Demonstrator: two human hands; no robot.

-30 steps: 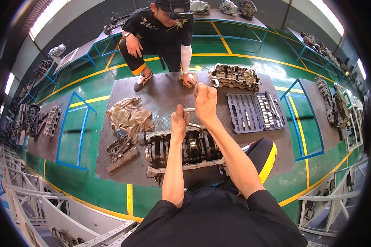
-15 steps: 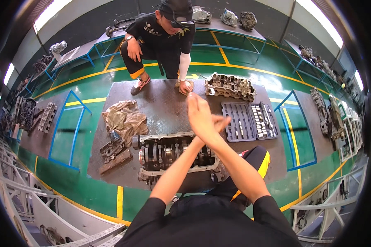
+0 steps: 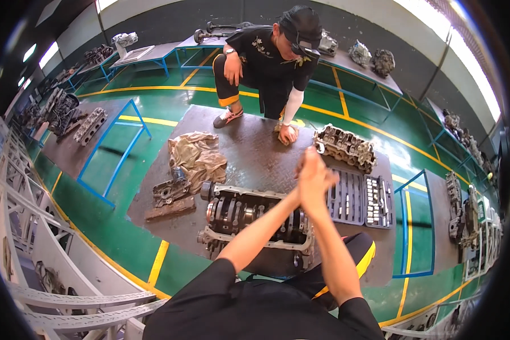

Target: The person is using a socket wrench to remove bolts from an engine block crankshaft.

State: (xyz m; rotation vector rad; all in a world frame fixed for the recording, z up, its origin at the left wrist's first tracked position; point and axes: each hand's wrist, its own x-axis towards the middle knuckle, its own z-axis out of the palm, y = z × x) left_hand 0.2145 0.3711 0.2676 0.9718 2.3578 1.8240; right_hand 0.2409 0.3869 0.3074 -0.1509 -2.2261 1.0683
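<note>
- The engine block point(image 3: 255, 221) lies on the dark floor mat point(image 3: 249, 153) just in front of the person, grimy metal, its crankshaft showing.
- Left hand point(image 3: 306, 190) and right hand point(image 3: 317, 178) are pressed together above it; whether they hold anything cannot be told.
- Half a second ago the fingers were spread apart; now they have closed together.

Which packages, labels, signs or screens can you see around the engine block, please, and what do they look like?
No labels, signs or screens show.
Socket set case: open on the mat right of the engine block, grey, two flat trays of small metal pieces.
Crumpled sheet: on the mat, upper left of the block, brownish wrapping or cloth.
</note>
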